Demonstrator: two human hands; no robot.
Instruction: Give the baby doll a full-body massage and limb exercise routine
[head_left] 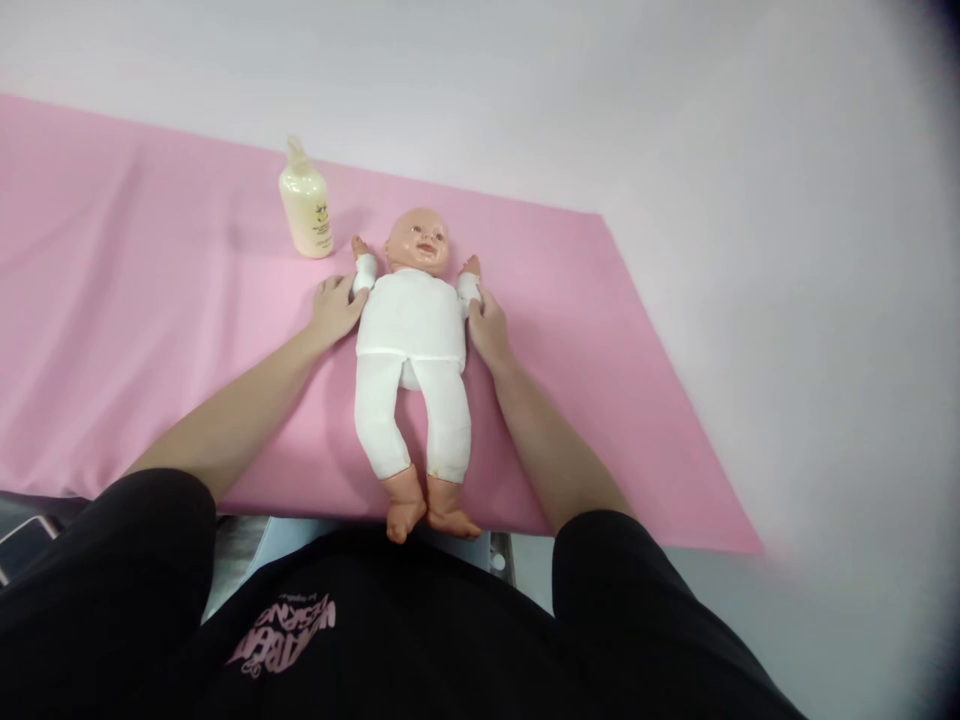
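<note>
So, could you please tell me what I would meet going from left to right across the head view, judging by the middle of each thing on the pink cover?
Pump bottle, left hand, doll, right hand.

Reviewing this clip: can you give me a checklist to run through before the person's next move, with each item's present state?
1. White-bodied baby doll lying face up on the smooth pink table covering: ok.
2. Bare left hand touching one white-sleeved doll arm: ok.
3. Bare right hand touching the other white-sleeved doll arm: ok.
4. Doll's bare feet within the covering's near edge: not ok; they reach past it.
5. Rounded pale-yellow bottle standing upright, apart from the left hand: ok.
6. Firmness of either hand's hold: cannot tell.
</note>
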